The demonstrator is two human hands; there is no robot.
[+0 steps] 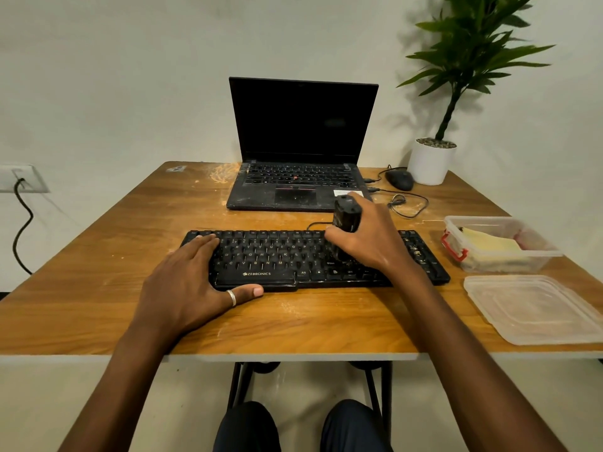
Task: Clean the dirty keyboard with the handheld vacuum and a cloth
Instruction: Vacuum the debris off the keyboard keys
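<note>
Over keyboard (267,256), hand (368,243) seemingly round vacuum (346,216)

Plain off-white wall (130,76) behind. Brown wood-grain table (293,321) on black metal legs (239,383), over a pale floor (49,402). White wall socket plate (19,179) at left, with a black cable (23,230) hanging from it. Green leafy plant in a white round pot (429,164) on the far right corner, casting a shadow on the wall.

Both forearms (124,370) are bare down to the lower edge of the view. The left hand (182,288) wears a silver ring (231,297) on its thumb (a plain, smooth band). Dark navy trousers (248,425) cover both knees.
</note>
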